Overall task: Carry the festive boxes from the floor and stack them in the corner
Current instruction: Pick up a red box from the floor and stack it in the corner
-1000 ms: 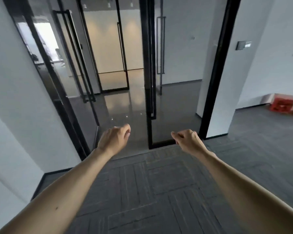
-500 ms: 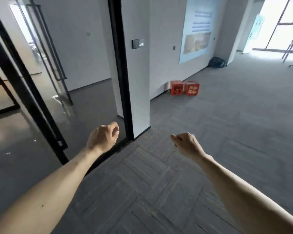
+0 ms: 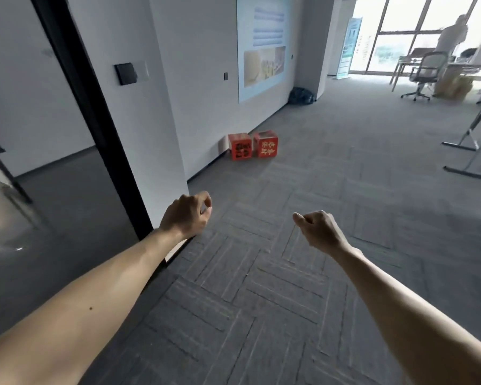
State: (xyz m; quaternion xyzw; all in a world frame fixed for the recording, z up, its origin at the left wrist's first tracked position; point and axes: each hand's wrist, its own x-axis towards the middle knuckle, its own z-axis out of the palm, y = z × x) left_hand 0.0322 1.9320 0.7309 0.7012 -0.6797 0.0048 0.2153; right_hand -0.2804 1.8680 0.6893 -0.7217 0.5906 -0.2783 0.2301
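Swinging right since a moment ago, the view has left most of the glass door behind, and the boxes (image 3: 240, 148) now show larger and nearer the middle. Both arms stay stretched out ahead. Left hand (image 3: 188, 215) and right hand (image 3: 318, 227) are each curled into a loose fist, holding nothing, over the carpet (image 3: 261, 287). Those two red boxes stand just beside each other on the floor at the foot of the wall (image 3: 206, 79), under its poster (image 3: 261, 45). At the wall's near end runs a black door frame (image 3: 95, 120). Well away from the wall, by the windows, stands a chair (image 3: 425, 70).
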